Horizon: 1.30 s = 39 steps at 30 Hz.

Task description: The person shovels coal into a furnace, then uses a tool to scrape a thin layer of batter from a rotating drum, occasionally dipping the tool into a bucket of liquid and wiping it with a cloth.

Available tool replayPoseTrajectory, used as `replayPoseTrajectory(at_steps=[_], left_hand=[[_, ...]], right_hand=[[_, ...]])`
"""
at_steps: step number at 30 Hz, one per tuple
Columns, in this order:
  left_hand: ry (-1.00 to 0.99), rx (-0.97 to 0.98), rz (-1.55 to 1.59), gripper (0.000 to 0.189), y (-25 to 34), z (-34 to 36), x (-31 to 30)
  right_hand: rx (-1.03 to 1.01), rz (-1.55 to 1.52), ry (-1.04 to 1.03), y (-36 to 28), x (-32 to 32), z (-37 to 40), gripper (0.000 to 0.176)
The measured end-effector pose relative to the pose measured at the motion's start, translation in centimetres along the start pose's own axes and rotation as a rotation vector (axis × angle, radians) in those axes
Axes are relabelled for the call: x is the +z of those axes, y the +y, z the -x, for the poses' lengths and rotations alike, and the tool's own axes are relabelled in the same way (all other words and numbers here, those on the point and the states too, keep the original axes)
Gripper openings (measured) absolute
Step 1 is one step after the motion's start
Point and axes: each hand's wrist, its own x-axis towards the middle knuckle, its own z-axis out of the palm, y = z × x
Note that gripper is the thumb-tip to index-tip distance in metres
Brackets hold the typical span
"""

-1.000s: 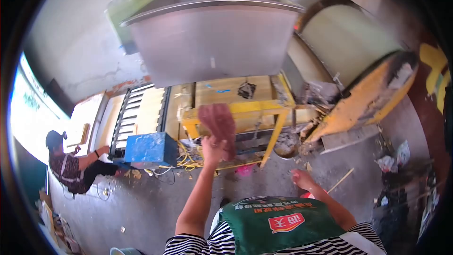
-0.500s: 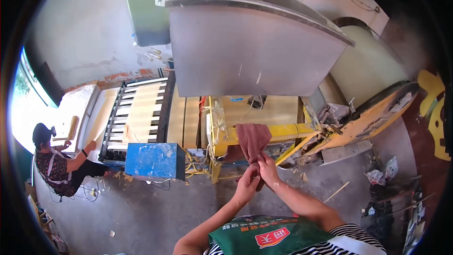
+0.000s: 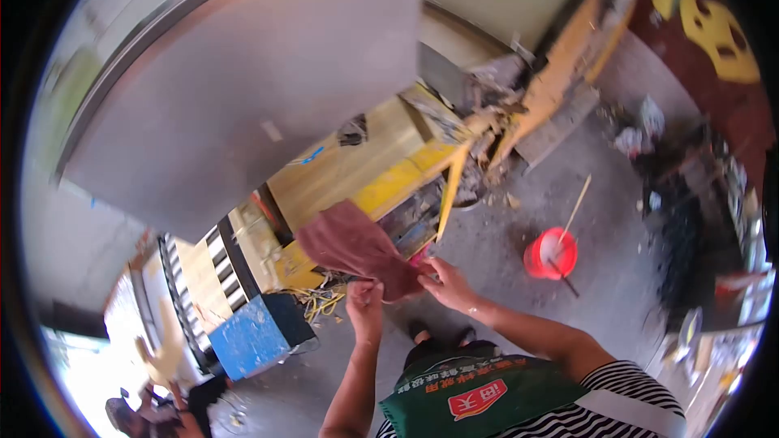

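Observation:
A reddish-brown cloth (image 3: 349, 245) is spread between my hands and overlaps the yellow frame (image 3: 398, 181) of the machine in this view. My left hand (image 3: 365, 308) pinches its near left edge, with the fingers closed. At the cloth's right corner, my right hand (image 3: 449, 285) grips it between thumb and fingers. Just beyond the cloth lies a pale sheet on the machine bed (image 3: 324, 186). Yellow cables (image 3: 319, 302) hang close to the left of my left hand.
A large metal hopper (image 3: 243, 81) rises over the bed. To the left are a blue box (image 3: 253, 337), a slatted conveyor (image 3: 199, 276) and another person (image 3: 154, 410). On the floor at right stands a red bucket (image 3: 535, 258) with sticks in it. Debris (image 3: 690, 219) piles up farther right.
My view has turned to the right and tilted, bringing the red bucket into sight. My hands have moved apart, and the bunched, twisted cloth is now opened out between them.

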Motion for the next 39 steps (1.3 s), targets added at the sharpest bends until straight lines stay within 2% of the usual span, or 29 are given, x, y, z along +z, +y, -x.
replayPoseTrajectory(at_steps=[2, 3, 5, 7, 11, 13, 16, 18, 20, 23, 28, 31, 35, 39], left_hand=[[-0.067, -0.008, -0.047, 0.005, 2.4, 0.1, 0.0], [-0.086, -0.016, -0.056, 0.005, 3.3, -0.1, 0.4], [-0.134, 0.172, -0.438, 0.008, 0.6, -0.4, -0.3], [-0.291, 0.202, -0.699, 0.014, -0.7, -1.0, -0.5], [-0.414, 0.108, -0.860, 0.019, -3.0, -2.2, 3.1], [-0.461, 0.125, -0.928, 0.024, -4.5, -1.6, 6.4], [-0.712, 0.074, -0.963, 0.034, -10.7, 1.5, 9.4], [-0.991, 0.267, -1.058, 0.038, -15.3, 5.1, 11.7], [-1.204, 0.314, -1.048, 0.040, -18.9, 8.7, 13.1], [-1.312, 0.244, -1.130, 0.042, -23.0, 13.0, 14.0], [-1.561, 0.336, -1.168, 0.048, -28.8, 15.2, 12.8], [-1.584, 0.358, -1.218, 0.047, -31.0, 14.5, 11.8], [-1.561, 0.331, -1.178, 0.045, -31.9, 14.6, 12.1], [-1.566, 0.380, -1.173, 0.044, -32.3, 15.0, 12.0]], right_hand=[[0.071, 0.065, -0.058, 5.0, -1.2, 1.9, 0.025], [0.097, 0.019, -0.021, 6.1, -2.0, 3.1, 0.025], [0.155, 0.023, -0.003, 8.6, -3.3, 5.0, 0.023], [0.219, -0.067, 0.078, 12.6, -3.3, 7.4, 0.022], [0.457, -0.244, 0.226, 20.2, -3.9, 11.9, 0.016], [0.589, -0.208, 0.292, 23.5, -3.8, 14.5, 0.015], [0.692, -0.281, 0.384, 30.3, 0.1, 18.4, 0.013], [0.755, -0.348, 0.416, 33.0, 1.2, 19.7, 0.013], [0.827, -0.385, 0.459, 36.2, 3.6, 20.7, 0.014], [0.898, -0.470, 0.521, 40.2, 8.1, 21.2, 0.013], [0.976, -0.597, 0.518, 44.1, 14.6, 20.7, 0.014], [1.003, -0.747, 0.541, 45.4, 15.7, 19.7, 0.016], [0.846, -0.819, 0.634, 45.8, 14.5, 17.2, 0.015], [0.849, -0.852, 0.621, 45.3, 13.3, 16.9, 0.015]])
